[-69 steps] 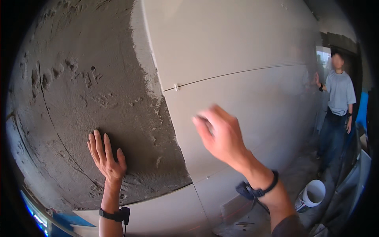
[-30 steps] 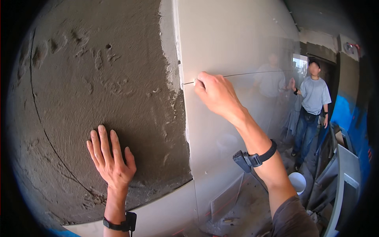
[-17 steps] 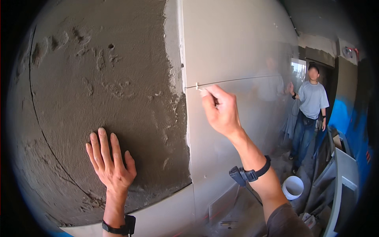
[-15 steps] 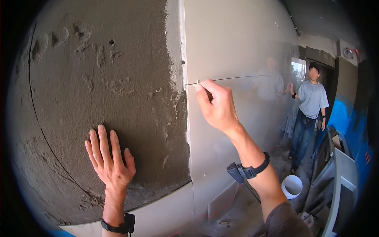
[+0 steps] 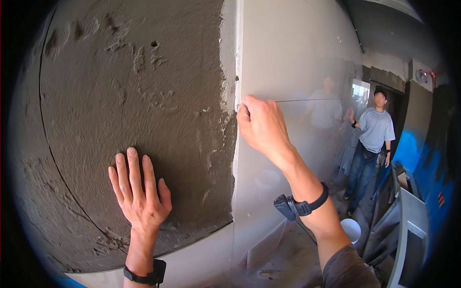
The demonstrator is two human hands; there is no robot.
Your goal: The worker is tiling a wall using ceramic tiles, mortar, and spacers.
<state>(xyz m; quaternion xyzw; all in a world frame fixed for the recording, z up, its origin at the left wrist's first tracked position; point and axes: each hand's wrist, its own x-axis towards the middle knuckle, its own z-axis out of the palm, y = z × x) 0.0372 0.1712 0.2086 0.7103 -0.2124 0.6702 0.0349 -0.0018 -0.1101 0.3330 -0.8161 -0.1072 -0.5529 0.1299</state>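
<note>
My left hand (image 5: 140,198) lies flat with fingers stretched on the rough grey-brown mortar wall (image 5: 187,158). My right hand (image 5: 263,126) is closed in a pinch at the left edge of a glossy beige wall tile (image 5: 297,53), where a dark horizontal joint (image 5: 307,100) meets that edge. The small white cross-shaped tile spacer it held half a second ago is mostly hidden now behind thumb and fingers. A pale vertical strip (image 5: 231,48) separates mortar from tile. Black bands circle both my wrists.
At right a person in a grey T-shirt (image 5: 377,128) stands with one hand raised beside the tiled wall. A white bucket (image 5: 351,231) is on the floor, with a grey frame (image 5: 414,225) farther right. Lower beige tiles (image 5: 201,254) border the mortar.
My right hand has turned and come up against the tile edge, and the tile spacer has gone out of sight. The left hand stays flat on the mortar. The view has shifted slightly.
</note>
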